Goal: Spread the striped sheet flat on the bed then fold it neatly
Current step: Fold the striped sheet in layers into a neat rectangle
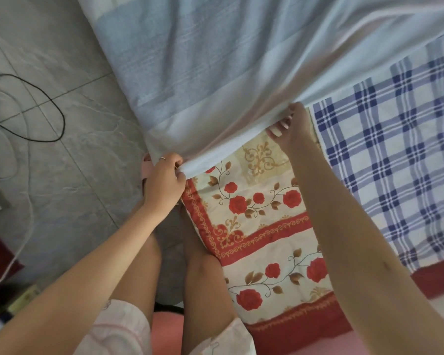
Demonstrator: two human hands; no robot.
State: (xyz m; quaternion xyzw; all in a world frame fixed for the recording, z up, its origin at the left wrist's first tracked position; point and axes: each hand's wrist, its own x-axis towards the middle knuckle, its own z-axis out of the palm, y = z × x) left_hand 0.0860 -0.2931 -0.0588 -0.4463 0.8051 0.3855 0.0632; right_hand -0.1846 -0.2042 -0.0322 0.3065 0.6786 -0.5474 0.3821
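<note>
Over on the far left, a grey tiled floor (pixel 69 180) with a black cable (pixel 60 108) looped across it and a white cable (pixel 29 201) trailing down toward the bottom corner. Moving in, here's the left hand (pixel 164 183), ring (pixel 162 158) on one finger, fingers curled tight and clamped on the near hem of the striped sheet (pixel 203 73), a pink slipper (pixel 146 172) peeking out just behind the knuckles. The sheet itself, pale blue bands on white, fills the top of the view, lifted off the surface and drawn taut between the two hands, its left part hanging over the floor and the rest reaching over the bed; it looks a little blurred. Below the hem lies the floral bedcover (pixel 262 226), cream with red roses and a red border, and the person's bare legs (pixel 203 272) stand right against its edge. Further right, the right hand (pixel 292 126) is raised higher than the left, fingertips (pixel 277 131) folded over and pinching the same hem, thumb hidden behind the cloth. And at the far right, a blue plaid cloth (pixel 395 162) lies flat on the bedcover, its top tucked under the raised sheet.
</note>
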